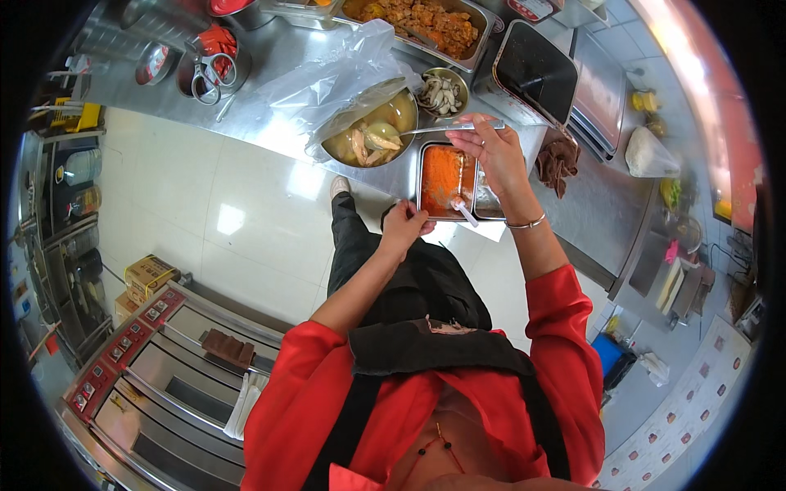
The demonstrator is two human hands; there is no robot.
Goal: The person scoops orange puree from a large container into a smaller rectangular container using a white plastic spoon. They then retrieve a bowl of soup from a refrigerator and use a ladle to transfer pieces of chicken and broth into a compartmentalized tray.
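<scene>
My right hand point(491, 147) holds the handle of a metal ladle point(424, 129). Its bowl, filled with pale liquid, is over a round metal bowl point(402, 156) of broth with pale meat pieces, partly covered by a clear plastic bag point(344, 73). At the near left corner of a rectangular metal tray of orange-red sauce point(439, 175), my left hand point(408, 226) has its fingers bent close together; whether it grips the rim I cannot tell. A white plastic spoon point(466, 212) rests in that tray. Beside it lies a second metal container point(488, 199), partly hidden by my right arm.
A small bowl of sliced mushrooms point(441, 92), a tray of reddish stewed food point(424, 27) and a deep dark container point(534, 67) stand beyond. Scissors point(212, 77) rest in a pot at left. A brown cloth point(557, 166) lies right. Ovens point(178, 374) stand lower left.
</scene>
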